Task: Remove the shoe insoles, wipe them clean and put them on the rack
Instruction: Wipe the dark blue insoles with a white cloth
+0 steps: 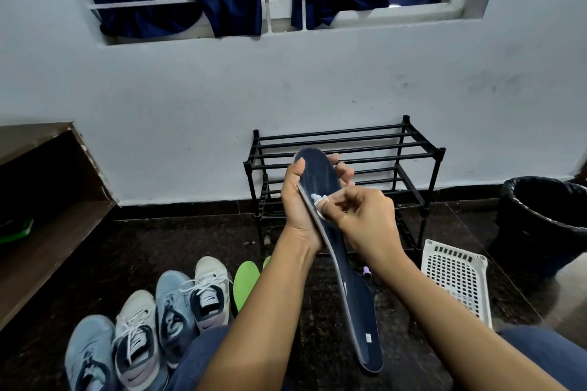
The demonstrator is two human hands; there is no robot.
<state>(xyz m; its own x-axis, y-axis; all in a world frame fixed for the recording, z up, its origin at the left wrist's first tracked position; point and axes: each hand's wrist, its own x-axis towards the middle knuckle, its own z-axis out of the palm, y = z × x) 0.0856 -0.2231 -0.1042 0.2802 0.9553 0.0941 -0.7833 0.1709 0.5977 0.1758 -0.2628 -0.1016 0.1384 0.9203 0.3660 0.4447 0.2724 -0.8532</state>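
Navy fabric-topped shoe insole (362, 311) stands tilted in your left hand (295, 200), which grips its toe end; your right hand (365, 216) pinches a small white wipe (317, 198) against its surface, in front of the black tubular rack (349, 136)

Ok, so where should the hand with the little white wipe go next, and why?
Probably down toward the heel. The right hand pinches the white wipe against the upper part of the dark insole, the left hand grips that end, and a long stretch lies below the wipe.
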